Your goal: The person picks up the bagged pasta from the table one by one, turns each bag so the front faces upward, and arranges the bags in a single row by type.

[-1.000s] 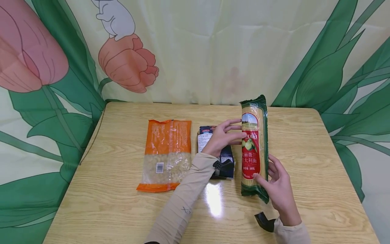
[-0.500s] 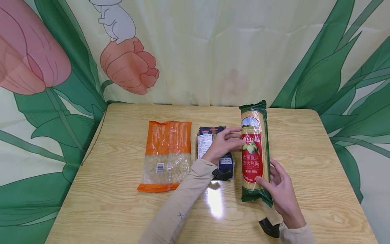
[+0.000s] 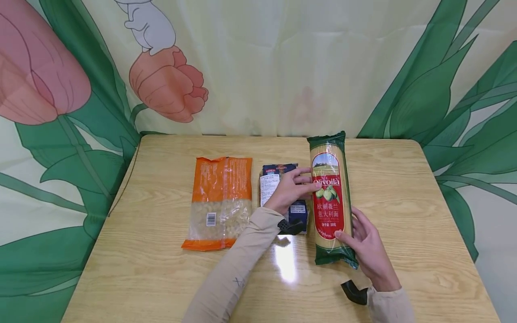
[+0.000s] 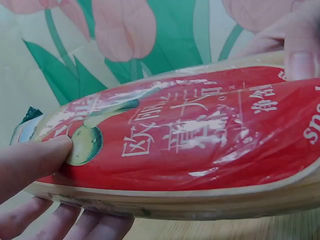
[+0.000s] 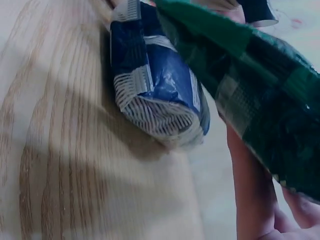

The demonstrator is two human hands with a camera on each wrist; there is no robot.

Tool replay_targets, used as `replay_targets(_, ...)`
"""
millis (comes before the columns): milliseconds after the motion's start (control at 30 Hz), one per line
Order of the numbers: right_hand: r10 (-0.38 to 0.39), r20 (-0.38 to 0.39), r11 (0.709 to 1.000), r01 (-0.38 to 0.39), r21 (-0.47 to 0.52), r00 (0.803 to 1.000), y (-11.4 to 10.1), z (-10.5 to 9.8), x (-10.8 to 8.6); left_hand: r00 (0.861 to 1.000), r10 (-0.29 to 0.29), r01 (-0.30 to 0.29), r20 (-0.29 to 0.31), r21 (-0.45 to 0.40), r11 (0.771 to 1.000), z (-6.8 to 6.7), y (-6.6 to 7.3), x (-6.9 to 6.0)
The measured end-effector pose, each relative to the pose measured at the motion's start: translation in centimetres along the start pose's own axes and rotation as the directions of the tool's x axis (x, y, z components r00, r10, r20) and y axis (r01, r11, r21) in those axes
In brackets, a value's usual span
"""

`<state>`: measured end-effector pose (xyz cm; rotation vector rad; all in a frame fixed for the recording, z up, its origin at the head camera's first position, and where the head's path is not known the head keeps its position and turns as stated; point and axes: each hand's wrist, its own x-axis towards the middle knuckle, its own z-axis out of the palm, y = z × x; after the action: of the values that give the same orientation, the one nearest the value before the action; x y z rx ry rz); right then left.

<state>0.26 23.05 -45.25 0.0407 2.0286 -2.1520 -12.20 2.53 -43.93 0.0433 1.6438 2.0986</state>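
Observation:
A long green-ended package of spaghetti [image 3: 328, 206] with a red label is held upright by both hands above the right half of the table. My left hand [image 3: 291, 189] grips its left edge, the thumb on the label and the fingers [image 4: 60, 220] underneath, as the left wrist view shows. Low on the other side, my right hand [image 3: 372, 253] holds the package with its thumb on the front. Behind my left wrist lies a dark blue pasta bag [image 3: 298, 215], partly covered. In the right wrist view, the spaghetti's green end [image 5: 250, 95] hangs near that blue bag [image 5: 157, 75].
An orange and clear bag of pale pasta [image 3: 221, 204] lies flat left of the blue bag. All of it is on a light wood table [image 3: 141, 269]. A flower-printed curtain [image 3: 282, 67] hangs behind the table's back edge.
Both hands have shifted the spaghetti package slightly left, closer to the blue bag, and its label has turned to face up more fully. The two bags on the table stay put.

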Motion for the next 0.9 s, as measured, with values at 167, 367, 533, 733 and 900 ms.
replay_targets(167,0.061,0.003,0.997,-0.061,-0.035,0.998,-0.2,0.0,-0.2,1.0,0.02,-0.021,-0.017,-0.039,0.999,-0.1,-0.1,-0.2)
replay_targets(367,0.12,-0.073,0.977,-0.131,-0.166,0.99,-0.7,0.2,-0.2,0.997,0.071,-0.072,-0.016,-0.095,0.993,0.4,-0.4,-0.3)
replay_targets(533,0.142,-0.164,0.93,-0.189,-0.315,0.976,-1.2,0.2,-0.2,0.994,0.098,-0.102,-0.044,-0.105,0.989,0.7,-0.5,-0.4)
replay_targets(733,0.143,-0.175,0.91,-0.199,-0.363,0.974,-1.5,0.3,0.1,0.991,0.106,-0.113,-0.078,-0.095,0.989,0.8,-0.4,-0.5)
replay_targets(900,0.13,-0.16,0.902,-0.184,-0.392,0.979,-1.5,0.8,0.5,0.992,0.105,-0.109,-0.076,-0.054,0.993,0.9,-0.2,-0.6)
